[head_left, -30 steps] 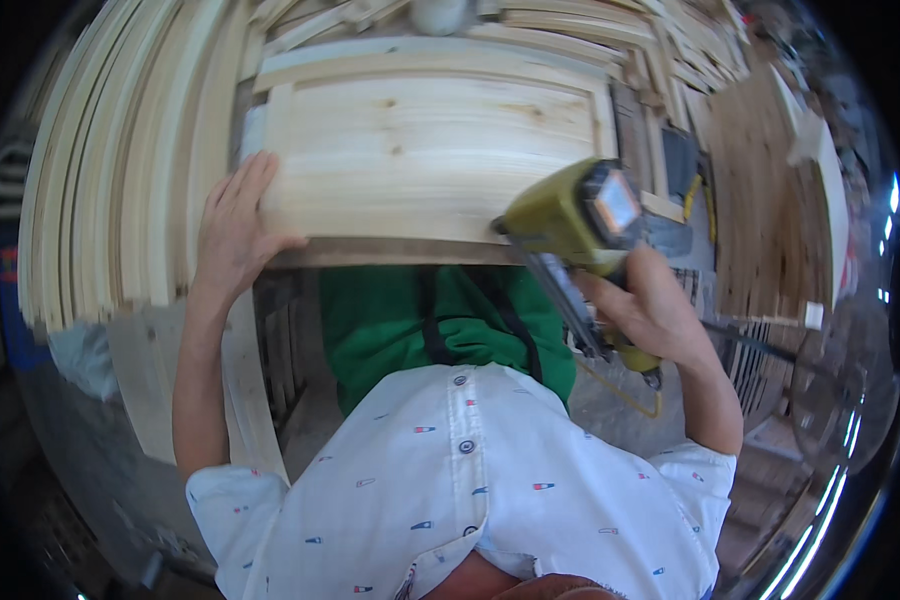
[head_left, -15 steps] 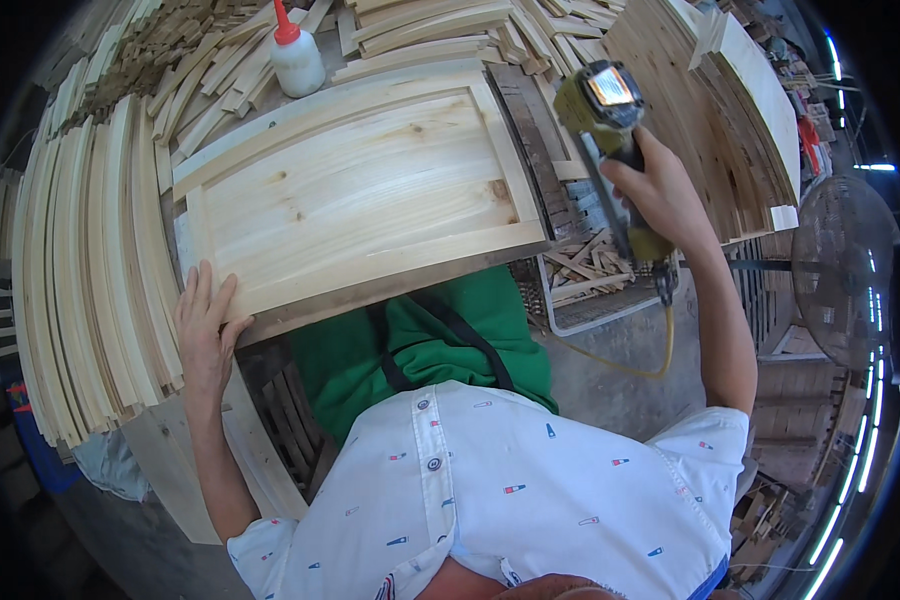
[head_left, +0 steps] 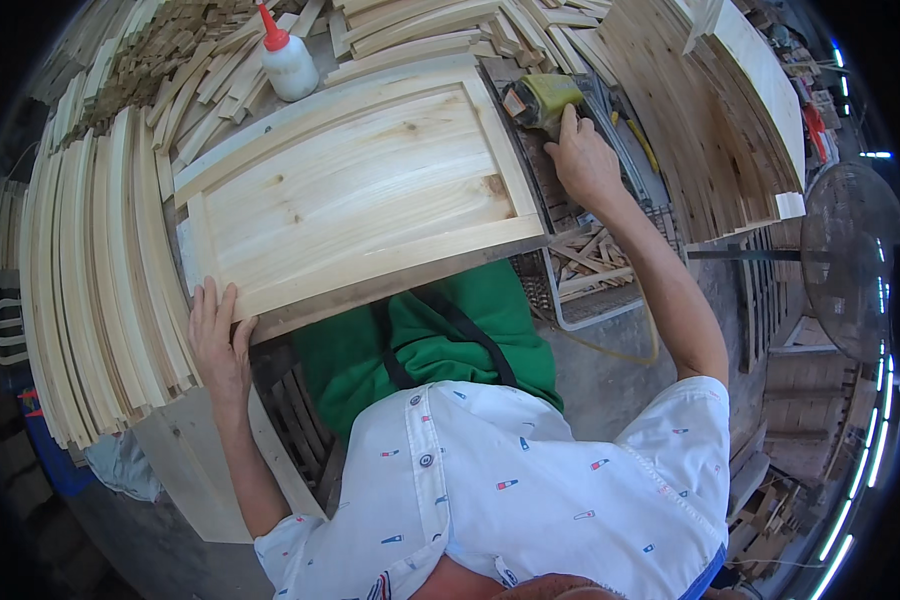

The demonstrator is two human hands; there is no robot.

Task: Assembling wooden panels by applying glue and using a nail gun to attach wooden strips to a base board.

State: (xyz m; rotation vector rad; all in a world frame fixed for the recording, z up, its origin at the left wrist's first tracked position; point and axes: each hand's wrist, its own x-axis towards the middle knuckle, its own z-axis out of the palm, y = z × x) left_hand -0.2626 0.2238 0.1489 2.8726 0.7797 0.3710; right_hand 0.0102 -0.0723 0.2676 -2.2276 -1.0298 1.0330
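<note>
A pale wooden panel (head_left: 370, 170) framed by flat strips lies in front of me. My left hand (head_left: 220, 335) rests at its near left corner, fingers stretched over the frame and thumb at the edge. Just past the panel's right end, my right hand (head_left: 585, 160) is closed around a yellow-green and black nail gun (head_left: 548, 102). The tool is tilted on its side there; the hand hides most of its handle.
A white glue bottle (head_left: 289, 66) with a red cap stands beyond the panel. Long strips (head_left: 110, 270) are stacked at left, boards (head_left: 690, 130) at right. Below my right hand sits a crate of offcuts (head_left: 590, 275). A yellow hose (head_left: 615, 357) hangs there; a fan (head_left: 850, 260) stands far right.
My right hand has moved left and away from me, taking the nail gun from upright in the air to a tilted position beside the panel. My left hand stays at the corner.
</note>
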